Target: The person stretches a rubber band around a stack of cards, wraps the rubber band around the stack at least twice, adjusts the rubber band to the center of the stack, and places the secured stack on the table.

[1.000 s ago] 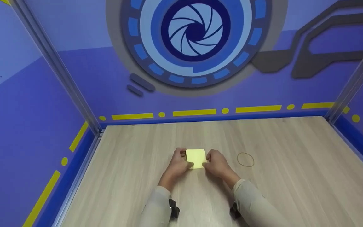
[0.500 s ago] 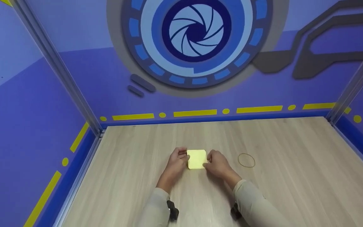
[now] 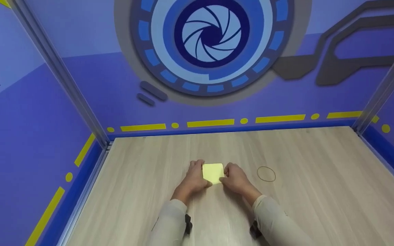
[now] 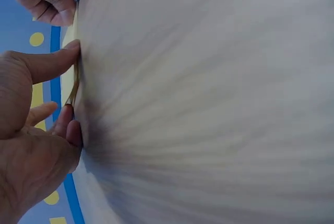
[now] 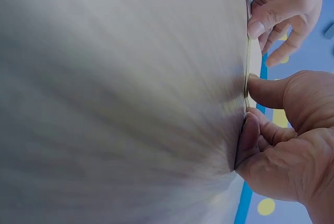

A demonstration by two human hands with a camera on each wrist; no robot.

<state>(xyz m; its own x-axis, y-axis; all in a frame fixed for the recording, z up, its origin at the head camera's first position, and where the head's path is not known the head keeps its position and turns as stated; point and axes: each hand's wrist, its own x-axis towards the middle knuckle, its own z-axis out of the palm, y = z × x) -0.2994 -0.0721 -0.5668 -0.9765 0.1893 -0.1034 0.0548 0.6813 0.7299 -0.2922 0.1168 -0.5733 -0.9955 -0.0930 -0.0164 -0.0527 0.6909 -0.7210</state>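
Note:
A square stack of yellow sticky notes (image 3: 213,173) lies on the wood-grain table between the two hands. My left hand (image 3: 195,177) holds its left side, thumb at the near left corner and fingers along the left edge. At the near right corner, my right hand (image 3: 234,177) pinches the stack with the thumb, its other fingers curled beside the right edge. Seen almost edge-on in the left wrist view, the sticky notes (image 4: 68,78) look thin, with the left thumb and fingers on either side of a corner.
A thin tan rubber band (image 3: 275,176) lies loosely round on the table (image 3: 149,171), to the right of the right hand. Blue printed panels (image 3: 217,111) with yellow dashes close off the back and both sides, joined by metal corner posts (image 3: 60,71).
The left thumb lifted off the face of the notes to their left edge, then came down at the near left corner. The right hand keeps its grip; the rubber band stays put.

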